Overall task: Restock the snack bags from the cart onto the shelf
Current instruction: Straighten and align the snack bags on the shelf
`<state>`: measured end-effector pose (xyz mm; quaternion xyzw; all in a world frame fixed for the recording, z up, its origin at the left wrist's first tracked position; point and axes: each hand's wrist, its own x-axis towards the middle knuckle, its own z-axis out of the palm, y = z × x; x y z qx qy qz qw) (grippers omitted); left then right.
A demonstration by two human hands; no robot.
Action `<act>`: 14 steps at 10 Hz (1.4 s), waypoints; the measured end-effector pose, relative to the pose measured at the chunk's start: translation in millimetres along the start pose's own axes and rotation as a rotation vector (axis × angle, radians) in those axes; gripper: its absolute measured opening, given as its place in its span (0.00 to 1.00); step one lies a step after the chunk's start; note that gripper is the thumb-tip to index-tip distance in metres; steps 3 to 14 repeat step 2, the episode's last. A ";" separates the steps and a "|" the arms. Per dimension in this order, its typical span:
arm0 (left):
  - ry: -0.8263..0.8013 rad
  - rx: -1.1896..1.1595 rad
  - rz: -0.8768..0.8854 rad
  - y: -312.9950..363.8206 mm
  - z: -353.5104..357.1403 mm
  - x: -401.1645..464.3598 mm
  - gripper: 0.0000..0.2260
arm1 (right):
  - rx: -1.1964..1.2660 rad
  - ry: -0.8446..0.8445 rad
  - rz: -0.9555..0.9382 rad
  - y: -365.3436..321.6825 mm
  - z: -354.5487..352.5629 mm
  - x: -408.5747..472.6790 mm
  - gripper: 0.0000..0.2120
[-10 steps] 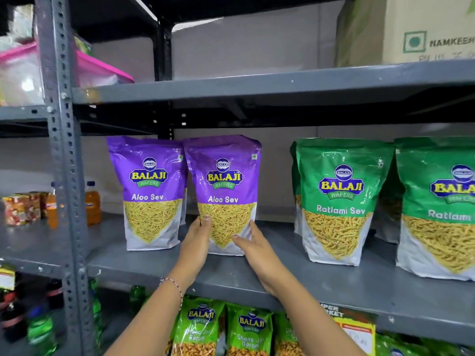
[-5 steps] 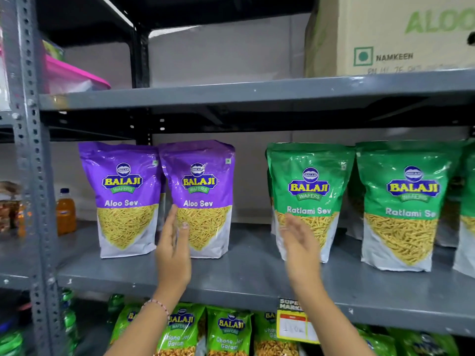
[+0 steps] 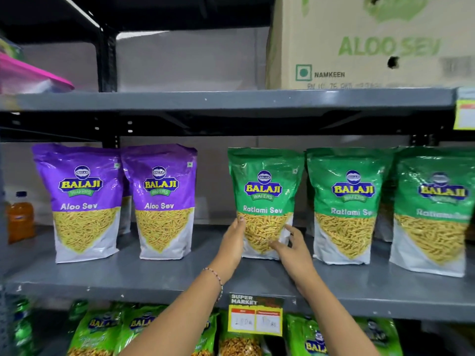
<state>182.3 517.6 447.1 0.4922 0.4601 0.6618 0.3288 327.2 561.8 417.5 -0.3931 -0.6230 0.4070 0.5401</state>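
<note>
Change: the purple bag (image 3: 164, 201) at middle left is being left alone now | Grip: the green bag (image 3: 264, 201), mid frame on the shelf (image 3: 128, 276), is being cupped loosely by the left hand (image 3: 232, 242) and right hand (image 3: 293, 249) | Task: bags are being straightened.
</note>
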 end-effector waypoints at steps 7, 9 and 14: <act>0.131 0.337 -0.004 -1.3 5.5 -9.3 0.27 | -0.107 0.153 -0.100 -12.1 -1.3 -13.5 0.25; 0.131 0.337 -0.004 -1.3 5.5 -9.3 0.27 | -0.107 0.153 -0.100 -12.1 -1.3 -13.5 0.25; 0.131 0.337 -0.004 -1.3 5.5 -9.3 0.27 | -0.107 0.153 -0.100 -12.1 -1.3 -13.5 0.25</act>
